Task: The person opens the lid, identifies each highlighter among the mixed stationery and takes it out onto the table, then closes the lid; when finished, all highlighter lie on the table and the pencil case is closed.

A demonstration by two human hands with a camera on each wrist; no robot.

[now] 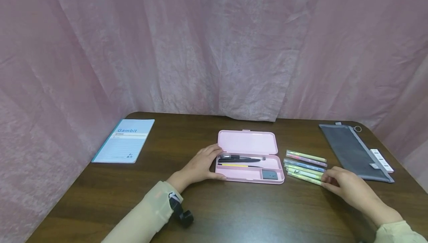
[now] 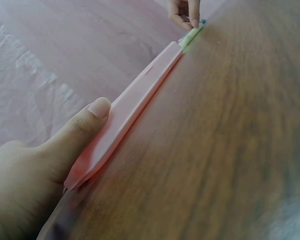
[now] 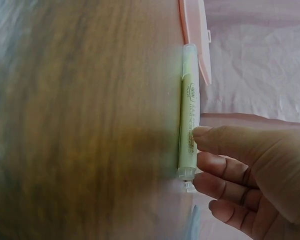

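A pink pencil case (image 1: 247, 141) lies open on the table. In it are several slim pens (image 1: 239, 159), a yellow pencil-like stick (image 1: 234, 165) and a grey block (image 1: 269, 174). My left hand (image 1: 198, 165) holds the case's left end, its thumb (image 2: 97, 110) against the front wall and its other fingers towards the hinge. To the right of the case lies a row of several pastel highlighters (image 1: 305, 164). With thumb and fingers, my right hand (image 1: 349, 187) pinches the right end of the nearest one, a yellow-green highlighter (image 3: 189, 115). It lies low, close to the tabletop.
A light blue notebook (image 1: 125, 141) lies at the far left. At the right are a grey zip pouch (image 1: 351, 152) and a white strip-shaped item (image 1: 382, 160) partly beneath its edge. A pink curtain (image 1: 214, 49) hangs behind the table.
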